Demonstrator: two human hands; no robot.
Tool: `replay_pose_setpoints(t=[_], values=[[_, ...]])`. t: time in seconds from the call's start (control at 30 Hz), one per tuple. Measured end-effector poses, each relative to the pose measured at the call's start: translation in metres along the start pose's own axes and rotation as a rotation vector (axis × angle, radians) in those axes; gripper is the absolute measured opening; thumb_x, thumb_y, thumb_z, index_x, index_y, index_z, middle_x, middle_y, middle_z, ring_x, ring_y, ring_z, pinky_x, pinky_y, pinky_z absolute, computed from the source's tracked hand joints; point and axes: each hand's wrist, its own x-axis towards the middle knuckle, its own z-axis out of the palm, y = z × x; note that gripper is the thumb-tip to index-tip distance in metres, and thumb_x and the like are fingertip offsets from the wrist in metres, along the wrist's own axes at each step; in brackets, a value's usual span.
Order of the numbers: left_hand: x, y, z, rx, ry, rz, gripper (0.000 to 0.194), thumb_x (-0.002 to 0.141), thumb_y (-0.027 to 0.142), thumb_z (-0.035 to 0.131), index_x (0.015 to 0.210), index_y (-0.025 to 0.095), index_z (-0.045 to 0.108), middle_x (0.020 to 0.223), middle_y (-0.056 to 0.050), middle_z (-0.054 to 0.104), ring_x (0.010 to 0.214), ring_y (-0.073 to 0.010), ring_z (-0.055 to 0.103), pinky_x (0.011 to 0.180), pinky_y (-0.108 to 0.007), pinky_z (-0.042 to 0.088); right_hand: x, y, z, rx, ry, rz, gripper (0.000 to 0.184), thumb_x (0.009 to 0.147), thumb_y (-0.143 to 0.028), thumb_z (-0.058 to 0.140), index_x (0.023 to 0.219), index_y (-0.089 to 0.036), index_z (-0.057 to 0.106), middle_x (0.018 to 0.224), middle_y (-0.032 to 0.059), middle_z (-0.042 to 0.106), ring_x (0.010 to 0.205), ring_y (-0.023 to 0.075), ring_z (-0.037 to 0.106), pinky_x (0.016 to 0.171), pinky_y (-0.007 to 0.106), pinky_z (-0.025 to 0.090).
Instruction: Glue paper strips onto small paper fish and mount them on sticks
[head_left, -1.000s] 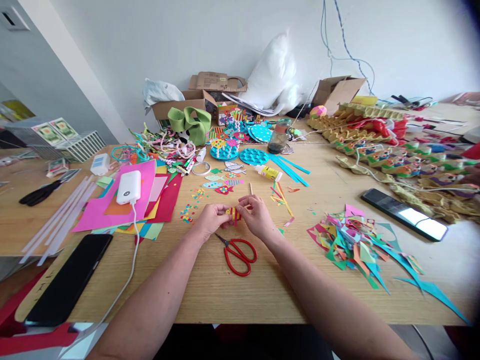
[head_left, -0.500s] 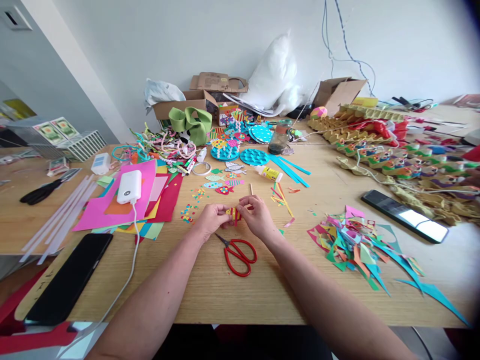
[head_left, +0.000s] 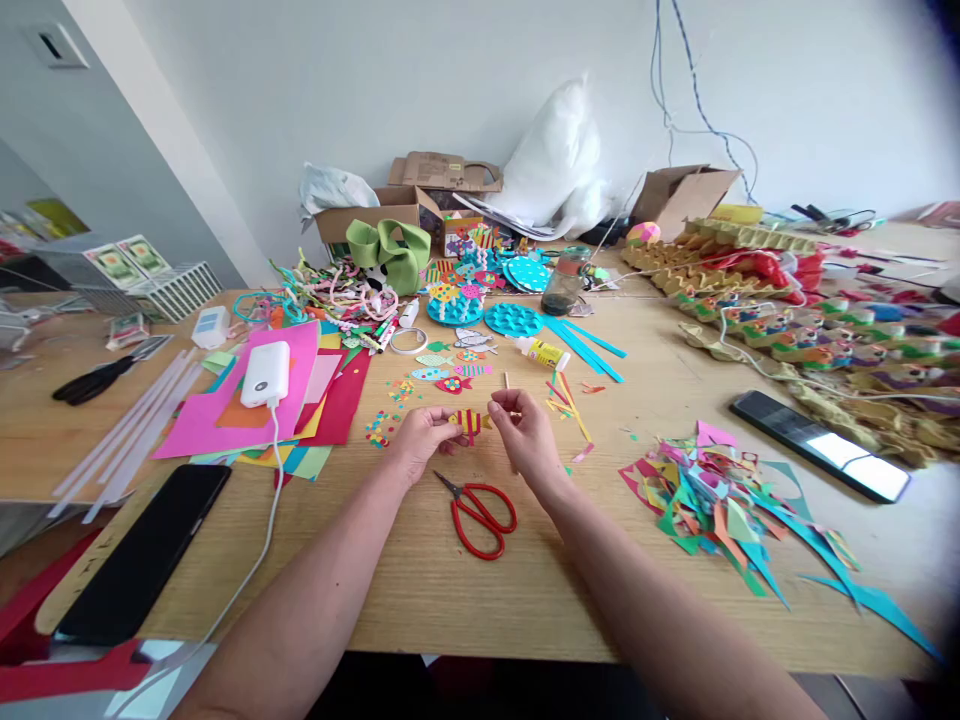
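Note:
A yellow paper fish with red stripes (head_left: 469,422) is pinched by its left end between the thumb and fingers of my left hand (head_left: 424,440). Just beyond the fish's tail, my right hand (head_left: 525,435) has its thumb and forefinger pressed together; what they hold, if anything, is too small to make out. A thin wooden stick (head_left: 506,381) shows above my right hand and seems to pass behind it; whether it is gripped is unclear. Red-handled scissors (head_left: 484,518) lie below the hands. Several finished paper fish (head_left: 454,384) lie beyond them.
A glue bottle (head_left: 546,353) lies near thin paper strips (head_left: 574,405). Small paper dots (head_left: 381,428) are left of my hands. Coloured paper sheets (head_left: 202,420), a power bank (head_left: 266,373) and a black phone (head_left: 142,555) lie left; paper scraps (head_left: 720,490) and another phone (head_left: 817,440) lie right.
My right hand has drawn back slightly to the right from the fish, so more of its striped body and tail shows. My left hand keeps its hold. The view has shifted slightly.

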Motion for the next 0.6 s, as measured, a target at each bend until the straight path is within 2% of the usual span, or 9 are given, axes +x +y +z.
replay_pose_setpoints(t=[0.1, 0.23, 0.4, 0.6], values=[[0.0009, 0.0018, -0.0009, -0.074, 0.066, -0.013, 0.022, 0.059, 0.021, 0.072, 0.080, 0.011, 0.069, 0.077, -0.008, 0.072, 0.060, -0.0138, 0.065, 0.048, -0.019, 0.043, -0.0012, -0.0013, -0.0004, -0.012, -0.039, 0.040, 0.034, 0.078, -0.048, 0.055, 0.083, -0.015, 0.060, 0.074, 0.0060, 0.065, 0.062, 0.0149, 0.055, 0.056, 0.026, 0.042], [0.0016, 0.0039, -0.0016, -0.159, 0.110, -0.018, 0.022, 0.058, 0.020, 0.073, 0.077, 0.011, 0.068, 0.075, -0.007, 0.071, 0.061, -0.0136, 0.064, 0.049, -0.020, 0.045, -0.0039, 0.0017, 0.0029, -0.014, -0.157, 0.129, 0.041, 0.076, -0.055, 0.055, 0.069, -0.015, 0.062, 0.062, 0.0039, 0.062, 0.053, 0.0125, 0.051, 0.048, 0.024, 0.037], [0.0026, 0.0043, -0.0019, -0.216, 0.117, 0.013, 0.021, 0.058, 0.018, 0.073, 0.077, 0.010, 0.068, 0.080, -0.009, 0.071, 0.065, -0.0150, 0.065, 0.052, -0.022, 0.049, -0.0057, 0.0021, 0.0063, 0.007, -0.158, 0.198, 0.040, 0.072, -0.056, 0.059, 0.074, -0.016, 0.062, 0.053, -0.0002, 0.057, 0.045, 0.0105, 0.048, 0.042, 0.022, 0.034], [0.0026, 0.0035, -0.0004, -0.296, 0.134, 0.027, 0.022, 0.058, 0.014, 0.073, 0.079, 0.010, 0.067, 0.080, -0.008, 0.072, 0.068, -0.0159, 0.066, 0.062, -0.026, 0.053, -0.0089, -0.0049, 0.0075, 0.226, -0.261, 0.400, 0.040, 0.067, -0.055, 0.064, 0.067, -0.016, 0.057, 0.045, -0.0043, 0.049, 0.035, 0.0061, 0.038, 0.033, 0.019, 0.025]])
